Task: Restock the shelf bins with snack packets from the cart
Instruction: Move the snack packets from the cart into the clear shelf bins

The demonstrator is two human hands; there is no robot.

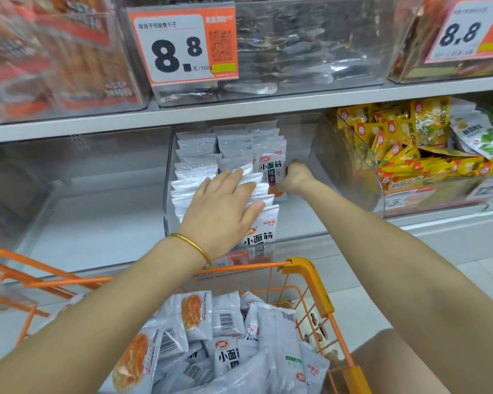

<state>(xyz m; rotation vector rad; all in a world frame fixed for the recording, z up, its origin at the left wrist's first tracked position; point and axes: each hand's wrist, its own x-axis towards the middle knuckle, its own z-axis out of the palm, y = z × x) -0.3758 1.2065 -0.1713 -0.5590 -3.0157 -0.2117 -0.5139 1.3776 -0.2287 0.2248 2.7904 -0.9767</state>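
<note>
The left hand (225,206) lay flat on the rows of packets (199,155) in the clear bin (302,220), fingers (235,177) straight and slightly spread. The right hand (296,177) seemed to pinch an upright packet (271,166) at the rows' right end, its fingers mostly hidden. More packets filled the cart (310,268) below.

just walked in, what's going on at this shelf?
A person is restocking the clear shelf bin. The left hand lies flat on the rows of white snack packets standing in it; the right hand has its grip on an upright packet beside them. The orange cart below holds many more.
</note>
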